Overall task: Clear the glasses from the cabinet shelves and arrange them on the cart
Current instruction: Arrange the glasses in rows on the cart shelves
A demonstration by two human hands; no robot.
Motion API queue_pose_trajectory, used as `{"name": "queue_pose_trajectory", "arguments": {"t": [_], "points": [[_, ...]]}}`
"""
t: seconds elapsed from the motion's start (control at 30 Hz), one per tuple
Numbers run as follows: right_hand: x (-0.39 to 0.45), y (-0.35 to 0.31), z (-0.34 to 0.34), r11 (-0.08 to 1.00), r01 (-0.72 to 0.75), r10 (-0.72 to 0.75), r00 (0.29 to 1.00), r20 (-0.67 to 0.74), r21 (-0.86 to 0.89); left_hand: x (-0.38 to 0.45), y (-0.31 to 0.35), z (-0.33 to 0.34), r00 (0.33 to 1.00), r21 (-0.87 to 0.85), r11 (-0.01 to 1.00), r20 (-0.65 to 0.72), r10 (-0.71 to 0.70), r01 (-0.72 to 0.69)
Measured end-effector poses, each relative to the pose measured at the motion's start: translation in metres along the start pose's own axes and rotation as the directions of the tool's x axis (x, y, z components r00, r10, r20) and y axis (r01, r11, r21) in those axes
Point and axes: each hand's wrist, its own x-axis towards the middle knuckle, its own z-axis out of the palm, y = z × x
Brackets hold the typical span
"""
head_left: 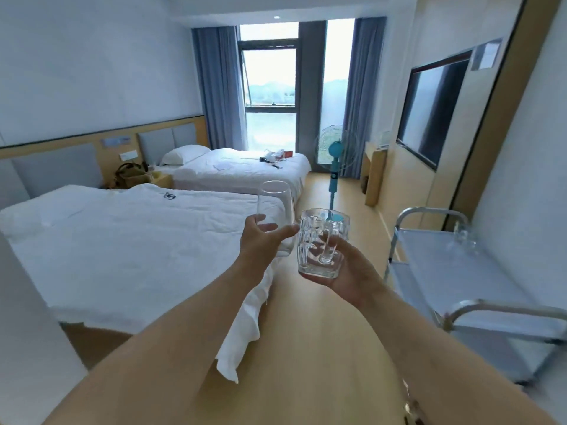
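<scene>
My left hand grips a tall smooth clear tumbler near its base, held upright in mid-air. Just right of it, my right hand holds a ribbed clear glass mug with a handle, fingers curled round its lower part. The two glasses are nearly touching. To the right stands a metal cart with grey shelves; clear glassware stands at the far end of its top shelf. The cabinet is out of view.
A white bed fills the left, its sheet hanging by the aisle. A second bed lies behind it. A teal standing fan is in the aisle ahead. Wooden floor runs between bed and cart. A dark TV hangs on the right wall.
</scene>
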Motion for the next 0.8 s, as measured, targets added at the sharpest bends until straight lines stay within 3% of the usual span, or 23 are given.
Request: {"name": "queue_pose_trajectory", "arguments": {"t": [0.33, 0.8], "points": [[0.015, -0.038, -0.114, 0.994, 0.103, -0.113, 0.928, -0.355, -0.047, 0.094, -0.036, 0.137, 0.956, -0.054, 0.997, 0.292, -0.040, 0.058], [0.089, -0.138, -0.317, 0.985, 0.168, -0.160, 0.862, -0.481, -0.027, 0.222, -0.080, 0.357, 0.877, 0.037, 0.991, 0.462, -0.131, 0.129]]}}
